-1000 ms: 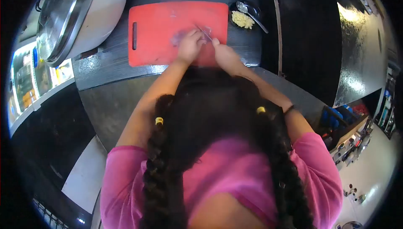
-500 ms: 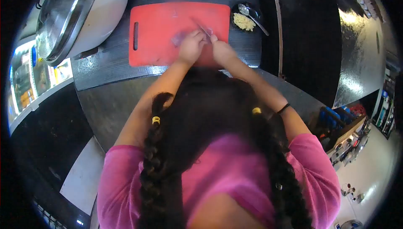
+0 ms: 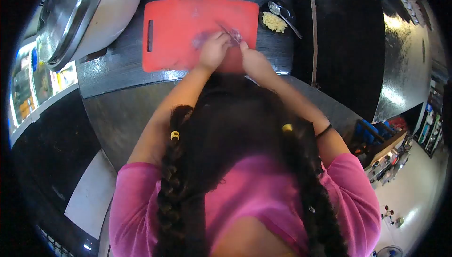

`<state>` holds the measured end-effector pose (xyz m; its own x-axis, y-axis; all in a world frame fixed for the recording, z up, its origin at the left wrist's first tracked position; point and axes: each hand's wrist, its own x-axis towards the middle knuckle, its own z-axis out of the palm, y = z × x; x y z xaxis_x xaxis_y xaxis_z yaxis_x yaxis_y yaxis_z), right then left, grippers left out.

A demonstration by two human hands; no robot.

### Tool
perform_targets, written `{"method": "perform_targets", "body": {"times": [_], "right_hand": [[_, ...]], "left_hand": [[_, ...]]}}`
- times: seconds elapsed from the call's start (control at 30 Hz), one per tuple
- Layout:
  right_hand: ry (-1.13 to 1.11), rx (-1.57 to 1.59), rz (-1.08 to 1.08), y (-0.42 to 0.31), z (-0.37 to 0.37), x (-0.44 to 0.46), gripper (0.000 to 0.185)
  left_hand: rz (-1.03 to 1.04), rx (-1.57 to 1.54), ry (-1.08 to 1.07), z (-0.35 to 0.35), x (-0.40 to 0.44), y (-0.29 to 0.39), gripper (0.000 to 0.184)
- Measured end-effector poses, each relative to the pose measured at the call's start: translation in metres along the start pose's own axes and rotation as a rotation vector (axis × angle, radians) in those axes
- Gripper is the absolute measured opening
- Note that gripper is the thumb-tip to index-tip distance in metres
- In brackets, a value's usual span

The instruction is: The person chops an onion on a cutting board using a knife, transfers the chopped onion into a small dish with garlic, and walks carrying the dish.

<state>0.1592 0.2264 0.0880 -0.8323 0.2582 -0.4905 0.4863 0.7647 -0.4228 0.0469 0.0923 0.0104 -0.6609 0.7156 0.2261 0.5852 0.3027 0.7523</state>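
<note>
On the red cutting board (image 3: 172, 36), my right hand (image 3: 256, 63) grips a knife (image 3: 227, 31) whose blade points up and left. My left hand (image 3: 214, 51) is beside the blade with its fingers closed and bent. It seems to press on a purple piece that looks like red onion, mostly hidden under the fingers. Small purple-white cut bits (image 3: 237, 34) lie to the right of the blade. Left of my left hand sits another purple onion piece (image 3: 200, 40), blurred.
Right of the board stands a black dish (image 3: 288, 13) of chopped pale yellow bits (image 3: 274, 22), with a metal spoon (image 3: 289, 25) resting across it. A large white pot (image 3: 110, 14) with a glass lid (image 3: 68, 19) is at the left. The dark table's (image 3: 108, 76) front edge runs below my forearms.
My right hand and the knife have shifted slightly right, away from the left hand's fingers. More purple-white bits show beside the blade. The whole view has shifted a little.
</note>
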Motion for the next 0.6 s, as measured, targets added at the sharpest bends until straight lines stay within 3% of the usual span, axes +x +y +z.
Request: {"method": "perform_targets", "body": {"times": [0.1, 0.23, 0.43, 0.6], "right_hand": [[-0.046, 0.049, 0.089, -0.010, -0.006, -0.006, 0.033], [0.001, 0.065, 0.067, -0.003, 0.014, 0.030, 0.035], [-0.125, 0.025, 0.045, -0.001, -0.002, -0.002, 0.037], [-0.015, -0.012, 0.023, -0.004, 0.016, 0.034, 0.036]], "left_hand": [[-0.028, -0.016, -0.008, -0.001, -0.001, 0.002, 0.016], [-0.002, -0.029, 0.013, -0.001, 0.003, 0.001, 0.017], [-0.001, -0.041, 0.040, 0.001, -0.003, 0.000, 0.014], [-0.007, -0.025, 0.026, -0.002, 0.002, 0.001, 0.015]]}}
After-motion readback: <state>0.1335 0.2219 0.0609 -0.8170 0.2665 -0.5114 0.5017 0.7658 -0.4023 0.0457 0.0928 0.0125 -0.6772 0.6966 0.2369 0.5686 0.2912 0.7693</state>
